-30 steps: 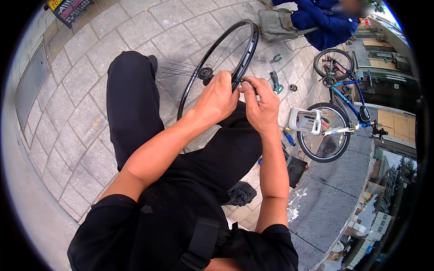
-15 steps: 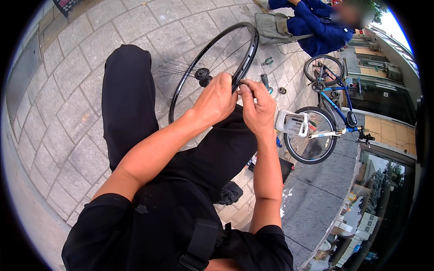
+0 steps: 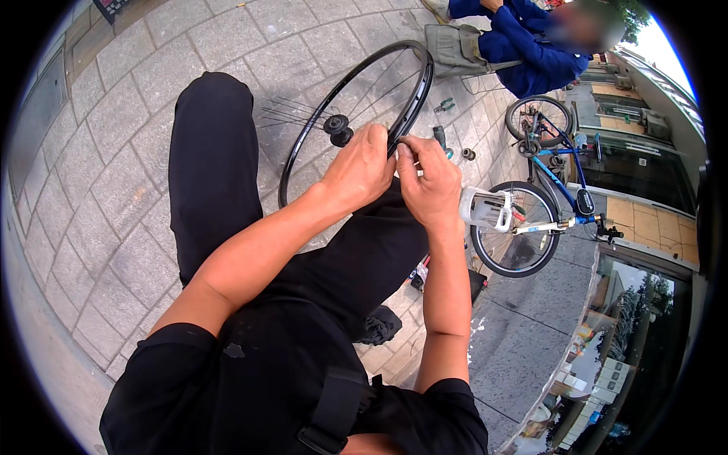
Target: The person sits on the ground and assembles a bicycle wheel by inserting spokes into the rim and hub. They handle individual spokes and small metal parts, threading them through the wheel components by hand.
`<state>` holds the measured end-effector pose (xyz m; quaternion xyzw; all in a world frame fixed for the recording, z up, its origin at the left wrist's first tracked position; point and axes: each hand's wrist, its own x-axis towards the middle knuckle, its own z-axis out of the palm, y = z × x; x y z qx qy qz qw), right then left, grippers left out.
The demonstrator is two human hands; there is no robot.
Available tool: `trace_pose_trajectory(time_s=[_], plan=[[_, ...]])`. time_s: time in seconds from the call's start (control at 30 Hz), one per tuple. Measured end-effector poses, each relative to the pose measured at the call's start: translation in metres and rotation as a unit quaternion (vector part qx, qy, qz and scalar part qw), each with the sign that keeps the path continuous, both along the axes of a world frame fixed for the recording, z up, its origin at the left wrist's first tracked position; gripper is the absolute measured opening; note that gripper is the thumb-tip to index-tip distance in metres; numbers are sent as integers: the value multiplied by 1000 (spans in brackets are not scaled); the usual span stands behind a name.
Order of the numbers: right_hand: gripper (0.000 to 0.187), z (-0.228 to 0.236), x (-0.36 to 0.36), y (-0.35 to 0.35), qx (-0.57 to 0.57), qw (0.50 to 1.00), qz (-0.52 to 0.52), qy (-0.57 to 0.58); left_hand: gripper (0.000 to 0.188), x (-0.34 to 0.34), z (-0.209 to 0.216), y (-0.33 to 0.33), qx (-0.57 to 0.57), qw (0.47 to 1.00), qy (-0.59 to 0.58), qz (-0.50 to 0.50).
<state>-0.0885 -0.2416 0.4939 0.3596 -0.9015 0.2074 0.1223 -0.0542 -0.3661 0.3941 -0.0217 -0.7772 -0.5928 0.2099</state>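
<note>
A black bicycle wheel rim (image 3: 414, 102) leans across in front of my knees, a dark hub (image 3: 337, 123) inside it. Several thin spokes (image 3: 292, 111) stick out loosely to the left of the hub. Closed around the near part of the rim is my left hand (image 3: 359, 164). My right hand (image 3: 431, 182) meets it from the right, thumb and forefinger pinched together at the rim's edge. Whatever is between those fingertips is too small and too hidden to name.
A green-handled tool (image 3: 441, 139), pliers (image 3: 445, 105) and a small dark cylindrical part (image 3: 469, 154) lie on the paving. To the right are a blue bicycle (image 3: 563, 180) and a white plastic carrier (image 3: 487, 209). Another person in blue (image 3: 516, 42) sits beyond, beside a grey bag (image 3: 455, 50).
The view has shifted slightly. Both hands keep nearly the same place on the rim; the right fingertips have changed position only a little.
</note>
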Motion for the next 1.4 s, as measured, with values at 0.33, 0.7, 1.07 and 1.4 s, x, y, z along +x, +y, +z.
trace_pose_trajectory(time_s=[0.33, 0.7, 1.07, 1.4], plan=[[13, 21, -1, -4, 53, 997, -46, -26, 27, -2, 1, 4, -6, 1000, -2, 2], [13, 36, -11, -7, 201, 977, 62, 41, 26, 0, -2, 7, -6, 1000, -7, -16], [14, 48, -15, -5, 243, 963, 113, -4, 27, 1, 7, 5, -14, 999, -33, -21], [19, 51, -21, 0, 265, 952, 154, 8, 32, 0, 1, 8, -23, 1000, -7, -10]])
